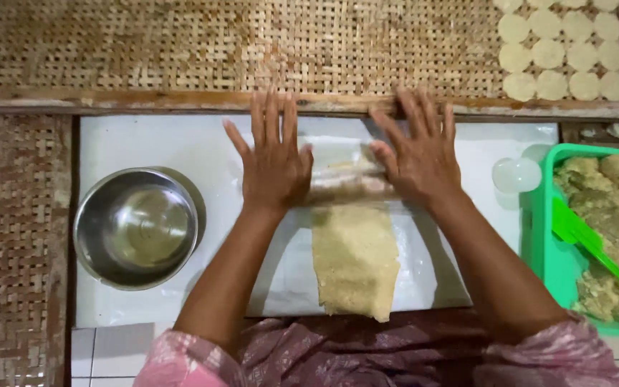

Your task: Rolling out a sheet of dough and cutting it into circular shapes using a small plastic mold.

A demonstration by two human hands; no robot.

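Note:
My left hand point(272, 154) and my right hand point(418, 150) lie flat with fingers spread, palms pressing on the two ends of a rolling pin point(344, 185) wrapped in clear plastic. A flattened strip of pale yellow dough point(354, 259) stretches from the pin toward me under a clear plastic sheet point(424, 272). It all rests on a white board point(152, 143).
A steel bowl point(137, 228) stands on the board's left. At right, a green tub point(539, 236) holds lumpy dough and a green scoop point(585, 244); a small round clear cup point(516, 175) sits beside it. Woven bamboo trays point(180, 43) lie beyond, with several round dough discs point(564, 50).

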